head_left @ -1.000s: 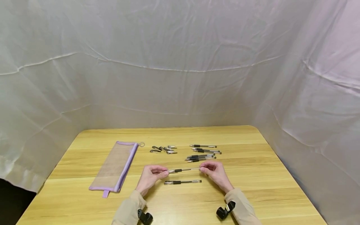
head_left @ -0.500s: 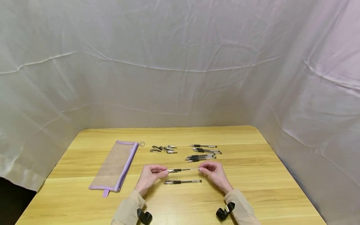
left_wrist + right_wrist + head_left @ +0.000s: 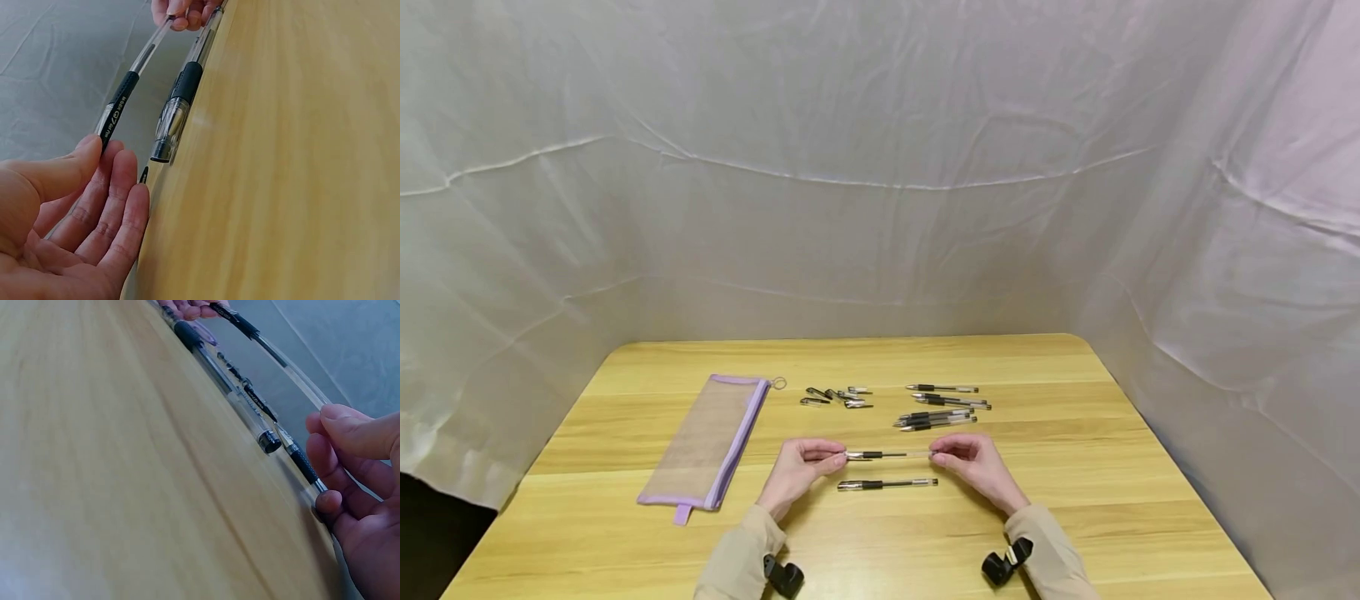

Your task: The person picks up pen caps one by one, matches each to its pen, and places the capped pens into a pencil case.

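Note:
Stretched between both hands is a black gel pen (image 3: 872,455) with a clear barrel and dark grip. My left hand (image 3: 801,473) pinches its cap end between thumb and fingers; printed lettering shows on that end in the left wrist view. At the opposite end, the thumb and fingers of my right hand (image 3: 979,468) pinch the clear barrel (image 3: 306,387). The pen is held level, above the table. A second, capped gel pen (image 3: 887,485) lies on the wood just in front of it, nearer the body and parallel.
Several uncapped gel pens (image 3: 936,417) lie beyond the right hand. A small cluster of pen caps (image 3: 848,397) sits left of them. On the left rests a mesh zip pouch (image 3: 700,446) with purple edging. Pale cloth (image 3: 880,250) hangs around the wooden table (image 3: 1075,467).
The right hand has shifted slightly down, and the held pen's right end has come down from a slight upward tilt to level. Both hands keep their pinch; the other things lie unchanged.

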### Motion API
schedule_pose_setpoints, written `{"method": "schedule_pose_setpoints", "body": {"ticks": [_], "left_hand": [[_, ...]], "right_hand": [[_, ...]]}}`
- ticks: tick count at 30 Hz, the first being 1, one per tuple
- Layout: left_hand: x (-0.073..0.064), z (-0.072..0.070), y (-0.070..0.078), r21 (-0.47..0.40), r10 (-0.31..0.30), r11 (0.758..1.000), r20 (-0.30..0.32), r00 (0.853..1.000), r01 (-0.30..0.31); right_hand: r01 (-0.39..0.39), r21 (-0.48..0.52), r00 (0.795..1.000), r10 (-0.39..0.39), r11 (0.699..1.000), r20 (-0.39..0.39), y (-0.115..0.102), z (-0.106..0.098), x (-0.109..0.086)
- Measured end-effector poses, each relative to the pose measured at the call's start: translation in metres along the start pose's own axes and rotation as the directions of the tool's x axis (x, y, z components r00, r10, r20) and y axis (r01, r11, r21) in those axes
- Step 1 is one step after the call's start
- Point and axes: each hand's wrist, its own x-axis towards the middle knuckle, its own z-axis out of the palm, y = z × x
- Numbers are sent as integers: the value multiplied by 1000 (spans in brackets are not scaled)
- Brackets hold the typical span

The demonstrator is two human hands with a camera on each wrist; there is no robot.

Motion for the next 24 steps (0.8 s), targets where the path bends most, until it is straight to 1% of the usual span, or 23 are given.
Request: {"method": "schedule_pose_setpoints", "body": {"ticks": [3,6,9,11,13,16,20,24], "left_hand": [[-1,0,1,55,20,998,-4,1000,-19],[-2,0,3,124,47,991,-10,999,-45],[-3,0,3,190,68,980,-10,998,-64],[-3,0,3,231,75,970,-7,997,-71],[-4,0,3,266,74,961,-2,997,-71],[-5,0,4,304,70,950,7,998,-69],[-6,0,5,352,71,933,13,997,-71],[-7,1,5,395,77,916,7,997,-74]], "right_hand": [[0,-37,1000,0,999,-8,-1,0,0],[4,-104,1000,-6,995,-17,-3,1,-1],[12,-186,1000,-17,982,-25,-2,1,-2],[20,-244,999,-29,970,-34,-2,1,-2],[23,-280,998,-37,960,-42,-2,1,-3],[34,-323,998,-52,946,-47,-2,1,-3],[54,-372,997,-72,927,-35,0,0,-3],[67,-395,997,-81,916,-19,1,1,-3]]}}
